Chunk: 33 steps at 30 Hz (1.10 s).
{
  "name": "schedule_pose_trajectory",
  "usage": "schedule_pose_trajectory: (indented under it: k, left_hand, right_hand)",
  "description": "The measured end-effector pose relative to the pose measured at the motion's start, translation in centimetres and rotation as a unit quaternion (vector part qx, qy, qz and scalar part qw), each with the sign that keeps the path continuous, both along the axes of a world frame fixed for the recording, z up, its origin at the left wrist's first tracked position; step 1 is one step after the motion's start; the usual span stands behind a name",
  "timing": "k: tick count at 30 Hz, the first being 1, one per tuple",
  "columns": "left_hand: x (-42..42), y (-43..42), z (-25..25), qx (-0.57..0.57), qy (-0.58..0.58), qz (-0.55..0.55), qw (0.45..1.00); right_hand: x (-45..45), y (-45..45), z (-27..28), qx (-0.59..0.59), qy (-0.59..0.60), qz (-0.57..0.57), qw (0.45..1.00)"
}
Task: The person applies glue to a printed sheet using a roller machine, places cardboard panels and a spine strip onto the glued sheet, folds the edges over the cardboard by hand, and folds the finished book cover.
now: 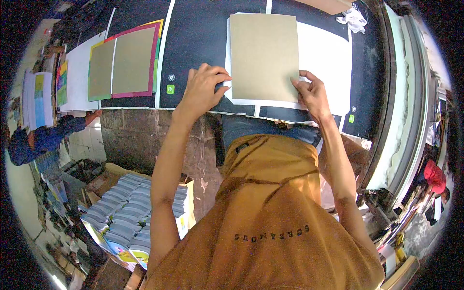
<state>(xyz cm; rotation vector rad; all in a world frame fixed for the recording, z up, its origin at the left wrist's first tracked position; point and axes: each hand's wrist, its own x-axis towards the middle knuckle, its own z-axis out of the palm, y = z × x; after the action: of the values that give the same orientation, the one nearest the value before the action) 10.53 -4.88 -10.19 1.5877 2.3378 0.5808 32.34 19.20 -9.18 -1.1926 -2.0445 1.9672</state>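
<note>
Dark flat worktop (pixel 195 41) beneath left hand (pixel 205 89) and right hand (pixel 313 94), smooth white sheet (pixel 325 53) reaching past the right, matte tan rectangular board (pixel 264 54) between both hands, right thumb and fingers pinching its edge, left fingers curved, apart from thumb

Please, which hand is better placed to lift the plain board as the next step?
Probably the right hand: its thumb lies over the plain board, near the lower right corner. The left hand is at the opposite edge with open fingers, and I cannot tell whether it touches.
</note>
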Motion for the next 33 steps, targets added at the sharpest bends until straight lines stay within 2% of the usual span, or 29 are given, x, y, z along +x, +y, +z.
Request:
schedule_pose_trajectory:
  k: [3, 9, 12, 15, 18, 21, 33]
  left_hand:
    - [0.1, 0.1, 0.2, -0.013, 0.003, 0.002, 1.0]
    - [0.0, 0.0, 0.0, 0.008, 0.003, 0.002, 1.0]
    - [0.1, 0.0, -0.1, 0.002, 0.003, 0.002, 1.0]
    - [0.1, 0.1, 0.2, -0.015, 0.001, 0.006, 1.0]
    - [0.0, 0.1, 0.2, -0.024, -0.003, 0.008, 1.0]
    - [0.0, -0.1, -0.3, -0.002, 0.009, 0.002, 1.0]
    - [0.1, -0.2, -0.4, -0.017, 0.01, 0.005, 1.0]
  right_hand:
    - [-0.1, -0.4, -0.4, 0.064, 0.007, 0.003, 0.998]
    - [-0.3, -0.2, -0.4, 0.096, -0.037, -0.002, 0.995]
    - [-0.4, -0.3, -0.4, 0.154, -0.051, 0.005, 0.987]
    - [-0.6, -0.3, -0.2, 0.285, -0.069, 0.022, 0.956]
    - [-0.7, 0.1, -0.3, 0.321, -0.096, 0.035, 0.942]
    - [-1.1, 0.1, 0.5, 0.288, -0.118, 0.037, 0.949]
    - [-0.7, 0.4, 0.1, 0.298, -0.131, 0.048, 0.944]
